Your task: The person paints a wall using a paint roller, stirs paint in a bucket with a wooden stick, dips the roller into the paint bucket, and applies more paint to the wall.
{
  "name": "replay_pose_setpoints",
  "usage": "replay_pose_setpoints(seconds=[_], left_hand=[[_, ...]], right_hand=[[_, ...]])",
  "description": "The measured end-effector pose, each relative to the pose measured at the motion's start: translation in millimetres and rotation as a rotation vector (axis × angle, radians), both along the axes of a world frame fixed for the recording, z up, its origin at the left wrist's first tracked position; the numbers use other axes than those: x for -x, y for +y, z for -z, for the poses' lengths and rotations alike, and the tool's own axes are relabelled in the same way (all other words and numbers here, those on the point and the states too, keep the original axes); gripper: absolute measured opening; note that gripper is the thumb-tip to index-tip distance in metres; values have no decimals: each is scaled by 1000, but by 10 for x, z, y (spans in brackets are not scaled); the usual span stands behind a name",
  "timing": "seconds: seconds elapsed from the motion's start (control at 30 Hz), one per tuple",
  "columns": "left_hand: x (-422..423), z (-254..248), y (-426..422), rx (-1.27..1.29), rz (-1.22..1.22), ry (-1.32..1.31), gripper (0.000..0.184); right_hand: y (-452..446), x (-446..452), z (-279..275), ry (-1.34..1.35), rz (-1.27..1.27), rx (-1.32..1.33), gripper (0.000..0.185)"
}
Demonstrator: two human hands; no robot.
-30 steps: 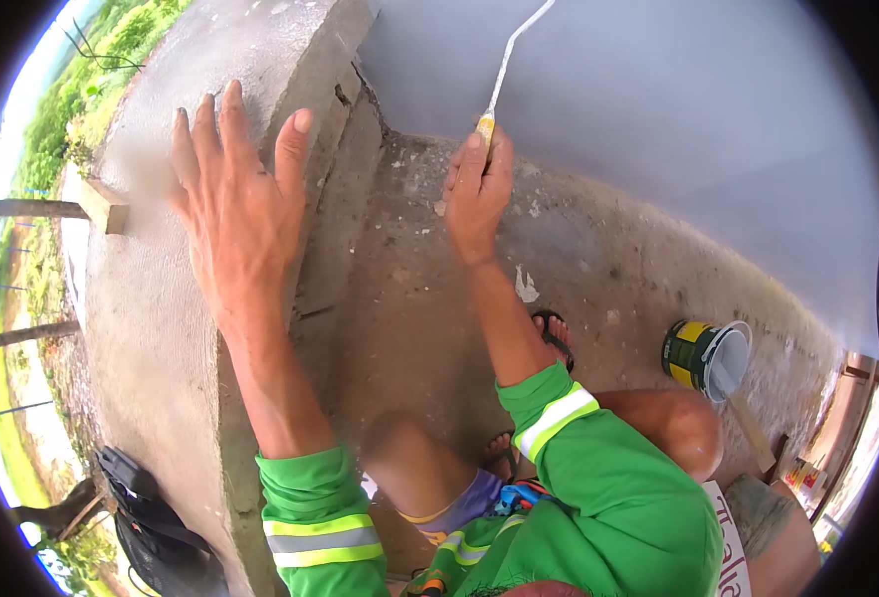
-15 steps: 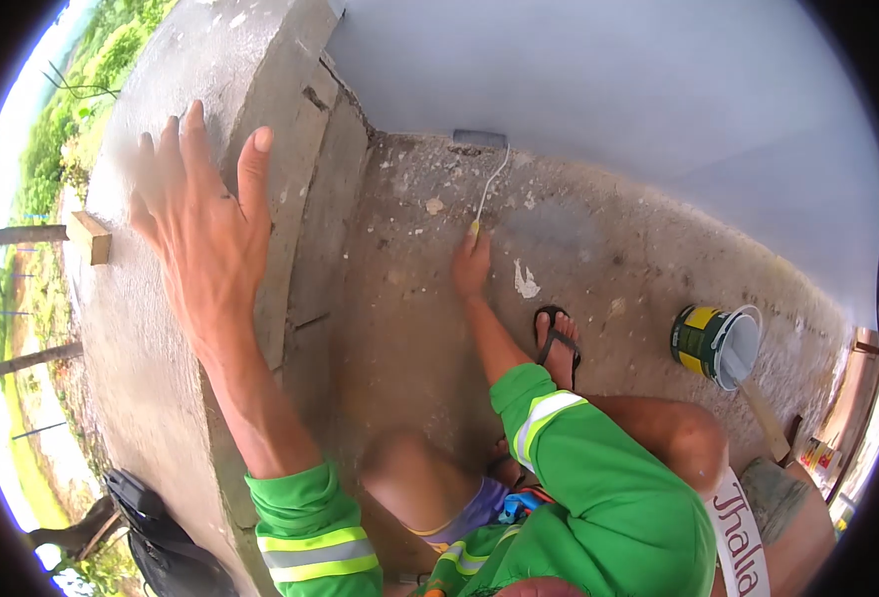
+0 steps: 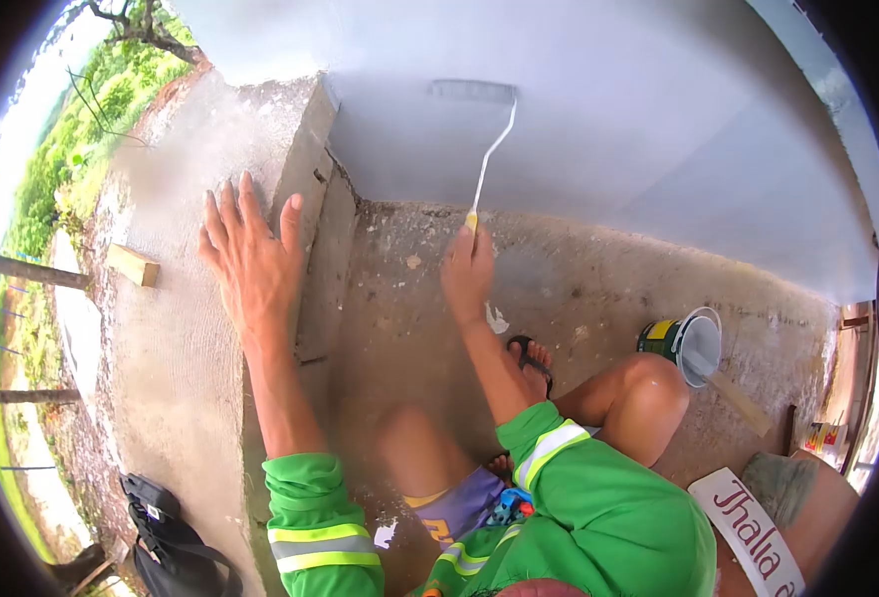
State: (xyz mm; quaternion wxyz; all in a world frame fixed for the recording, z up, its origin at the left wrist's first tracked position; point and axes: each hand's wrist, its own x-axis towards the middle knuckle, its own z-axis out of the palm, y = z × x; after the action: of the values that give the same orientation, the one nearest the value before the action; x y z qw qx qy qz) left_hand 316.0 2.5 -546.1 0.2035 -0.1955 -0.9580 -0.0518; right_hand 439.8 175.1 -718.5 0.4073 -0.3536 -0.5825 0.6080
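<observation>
My right hand (image 3: pixel 468 267) is closed around the yellow handle of a paint roller (image 3: pixel 481 171). The roller's grey sleeve, a little blurred, lies against the pale grey wall (image 3: pixel 638 129), above where it meets the floor. My left hand (image 3: pixel 253 261) rests on the concrete ledge (image 3: pixel 176 348) at the left, fingers stretched out and holding nothing. To the right on the floor, a green and yellow paint bucket (image 3: pixel 663 340) lies tilted, with grey paint inside and a wooden stick (image 3: pixel 740 400) poking out of its mouth.
A wood block (image 3: pixel 133 266) and a black bag (image 3: pixel 176 542) lie on the ledge. A white lettered sign (image 3: pixel 748 532) is at the lower right. My sandaled foot (image 3: pixel 531 366) stands on the rough concrete floor (image 3: pixel 409 298). Greenery drops away beyond the ledge.
The roller has moved from the wall's bottom edge up onto the wall, my right hand still gripping it. My left hand stays spread on the ledge. The view has tilted upward.
</observation>
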Motion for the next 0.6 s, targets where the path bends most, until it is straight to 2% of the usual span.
replay_pose_setpoints(seconds=[0.17, 0.27, 0.37, 0.47, 0.6], left_hand=[[-1, -25, -2, -29, -2, -17, 78], [5, 2, 0, -46, -6, -14, 77], [36, 31, -3, -35, 1, 10, 76], [37, 30, -4, 0, 26, 46, 73], [40, 44, 0, 45, 10, 60, 75]], right_hand=[[227, 83, -838, 264, -136, 1, 27], [433, -109, -955, 276, -77, 4, 25], [659, -365, -462, 128, -25, 3, 26], [698, -551, 432, -56, 23, -116, 25], [457, -653, 1049, -255, 67, 11, 34]])
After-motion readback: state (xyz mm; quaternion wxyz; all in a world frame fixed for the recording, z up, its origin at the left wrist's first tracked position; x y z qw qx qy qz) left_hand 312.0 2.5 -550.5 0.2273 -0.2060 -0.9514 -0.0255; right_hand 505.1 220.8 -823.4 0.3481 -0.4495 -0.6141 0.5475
